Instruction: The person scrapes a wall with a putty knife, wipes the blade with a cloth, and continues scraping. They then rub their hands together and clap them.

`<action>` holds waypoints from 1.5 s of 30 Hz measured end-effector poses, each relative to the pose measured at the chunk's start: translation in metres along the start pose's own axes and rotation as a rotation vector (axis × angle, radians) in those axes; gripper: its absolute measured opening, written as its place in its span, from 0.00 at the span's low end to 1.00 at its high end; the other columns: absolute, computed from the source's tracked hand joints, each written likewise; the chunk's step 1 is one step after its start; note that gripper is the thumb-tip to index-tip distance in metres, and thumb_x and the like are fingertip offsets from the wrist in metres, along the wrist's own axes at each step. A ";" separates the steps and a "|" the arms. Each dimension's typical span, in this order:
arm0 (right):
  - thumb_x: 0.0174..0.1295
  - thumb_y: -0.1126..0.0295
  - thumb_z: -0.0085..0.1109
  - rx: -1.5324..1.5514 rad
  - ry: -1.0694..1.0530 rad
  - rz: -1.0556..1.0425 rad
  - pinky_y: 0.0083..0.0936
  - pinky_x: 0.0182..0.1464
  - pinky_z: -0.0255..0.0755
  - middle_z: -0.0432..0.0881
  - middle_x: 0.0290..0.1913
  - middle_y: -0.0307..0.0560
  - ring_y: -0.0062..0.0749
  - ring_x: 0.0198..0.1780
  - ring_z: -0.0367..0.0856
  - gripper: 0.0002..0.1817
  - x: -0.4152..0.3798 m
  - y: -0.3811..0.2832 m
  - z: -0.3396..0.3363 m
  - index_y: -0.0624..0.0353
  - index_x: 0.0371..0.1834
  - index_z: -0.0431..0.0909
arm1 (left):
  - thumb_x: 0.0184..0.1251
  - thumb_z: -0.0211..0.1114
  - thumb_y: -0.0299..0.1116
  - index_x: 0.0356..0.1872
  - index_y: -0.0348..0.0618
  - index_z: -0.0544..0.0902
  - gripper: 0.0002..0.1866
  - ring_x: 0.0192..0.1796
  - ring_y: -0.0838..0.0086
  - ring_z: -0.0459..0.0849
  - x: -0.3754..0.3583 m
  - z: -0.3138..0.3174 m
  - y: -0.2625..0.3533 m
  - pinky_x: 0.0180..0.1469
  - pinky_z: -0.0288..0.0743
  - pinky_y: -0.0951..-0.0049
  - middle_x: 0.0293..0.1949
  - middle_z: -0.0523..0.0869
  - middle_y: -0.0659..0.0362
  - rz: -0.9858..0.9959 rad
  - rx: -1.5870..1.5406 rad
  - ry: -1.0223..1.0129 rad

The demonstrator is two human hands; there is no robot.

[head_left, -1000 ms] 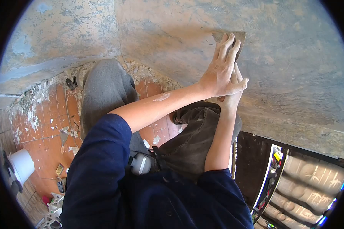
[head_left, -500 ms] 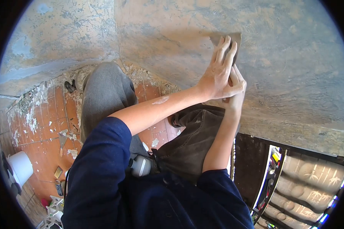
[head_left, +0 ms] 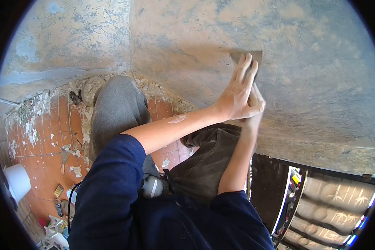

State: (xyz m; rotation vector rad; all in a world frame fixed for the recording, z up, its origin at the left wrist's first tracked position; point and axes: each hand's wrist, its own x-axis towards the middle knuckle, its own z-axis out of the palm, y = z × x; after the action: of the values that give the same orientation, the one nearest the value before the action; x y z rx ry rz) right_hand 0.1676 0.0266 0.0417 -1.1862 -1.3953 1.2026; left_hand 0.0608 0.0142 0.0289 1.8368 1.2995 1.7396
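Observation:
A wide-bladed scraper [head_left: 256, 54] is pressed against the mottled, patchy wall [head_left: 312, 75] in front of me. My left hand [head_left: 236, 95] lies over it, with fingers stretched along the blade and the thumb bent across beside my other hand. Just below and partly behind, my right hand [head_left: 257, 102] is closed around the handle, which is mostly hidden by both hands. Only the blade's upper part shows beyond the fingertips.
Paint flakes litter the orange tiled floor [head_left: 46, 166]. On it lie a second scraper [head_left: 65, 153] and a brush [head_left: 58, 191]. A white bucket [head_left: 18, 182] stands at left. My bent knee [head_left: 116, 104] is near the wall corner. A bamboo-patterned panel [head_left: 333, 198] is at lower right.
Both hands and the scraper sit lower in the view, partly because the camera has tilted and the whole scene has shifted. The grip stays much the same.

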 end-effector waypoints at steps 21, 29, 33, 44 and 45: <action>0.66 0.66 0.50 -0.031 0.068 -0.188 0.14 0.17 0.55 0.77 0.23 0.36 0.12 0.18 0.65 0.19 -0.009 0.005 0.021 0.65 0.56 0.75 | 0.48 0.66 0.50 0.68 0.28 0.48 0.53 0.72 0.38 0.40 -0.001 -0.004 0.005 0.70 0.44 0.42 0.68 0.44 0.33 0.005 -0.006 -0.003; 0.67 0.68 0.49 -0.104 0.033 0.205 0.19 0.44 0.71 0.82 0.45 0.49 0.23 0.43 0.78 0.19 -0.012 -0.021 0.000 0.68 0.57 0.73 | 0.48 0.65 0.48 0.69 0.31 0.47 0.52 0.72 0.38 0.41 -0.003 0.000 0.001 0.70 0.44 0.41 0.68 0.44 0.34 0.009 -0.088 0.006; 0.66 0.68 0.50 -0.123 0.028 -0.168 0.21 0.45 0.72 0.80 0.48 0.50 0.26 0.44 0.78 0.20 -0.010 0.003 0.019 0.70 0.57 0.72 | 0.49 0.65 0.49 0.69 0.31 0.47 0.52 0.72 0.38 0.42 0.001 -0.004 0.004 0.70 0.44 0.42 0.69 0.45 0.34 -0.031 -0.010 0.038; 0.67 0.67 0.50 -0.085 0.056 -0.080 0.22 0.39 0.73 0.82 0.41 0.50 0.27 0.38 0.79 0.20 -0.011 -0.006 0.020 0.69 0.57 0.73 | 0.50 0.65 0.50 0.70 0.34 0.47 0.52 0.72 0.40 0.42 0.002 -0.004 0.001 0.70 0.44 0.42 0.69 0.46 0.36 -0.013 -0.032 0.063; 0.67 0.66 0.50 -0.084 0.042 -0.032 0.21 0.39 0.73 0.82 0.40 0.51 0.27 0.37 0.79 0.20 -0.012 -0.008 0.017 0.69 0.57 0.73 | 0.50 0.64 0.50 0.70 0.34 0.47 0.51 0.72 0.41 0.42 0.002 -0.004 0.003 0.70 0.44 0.42 0.69 0.47 0.36 -0.014 -0.027 0.076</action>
State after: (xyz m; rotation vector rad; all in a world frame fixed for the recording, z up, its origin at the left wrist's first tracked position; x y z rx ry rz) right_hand 0.1518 0.0125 0.0469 -1.2360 -1.4397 1.1001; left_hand 0.0577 0.0123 0.0328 1.7590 1.3070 1.8270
